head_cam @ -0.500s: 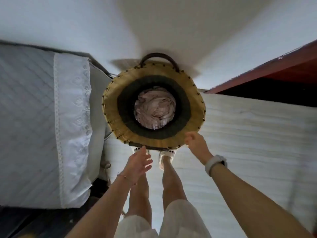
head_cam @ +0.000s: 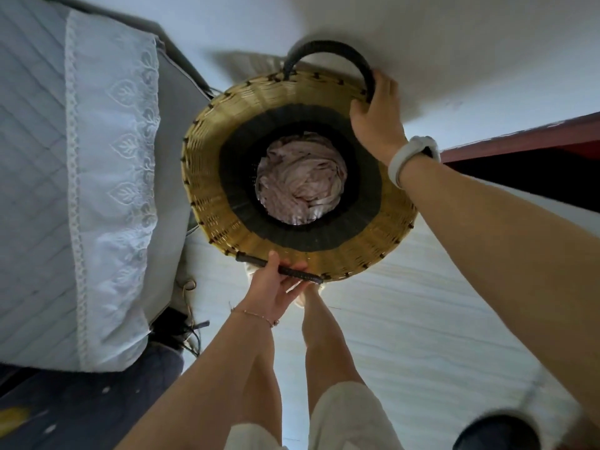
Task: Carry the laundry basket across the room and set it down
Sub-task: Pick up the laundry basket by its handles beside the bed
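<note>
At frame centre, the woven laundry basket (head_cam: pixel 207 177) holds crumpled pinkish cloth (head_cam: pixel 300 180); left hand (head_cam: pixel 276 287) grips the near handle (head_cam: pixel 279 269), right hand (head_cam: pixel 376 115) the far handle (head_cam: pixel 328 48).

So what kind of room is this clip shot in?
Most likely a bedroom: a bed with a quilted cover and a lace-trimmed sheet runs along one side, and a woven laundry basket holding crumpled clothes sits beside it.

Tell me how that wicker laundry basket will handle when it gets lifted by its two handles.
The laundry basket looks woven and stiff, so it should hold its shape. Only a small heap of pale laundry lies at the bottom, so it is probably light. With the left hand and right hand on opposite handles, it should stay level.
</note>
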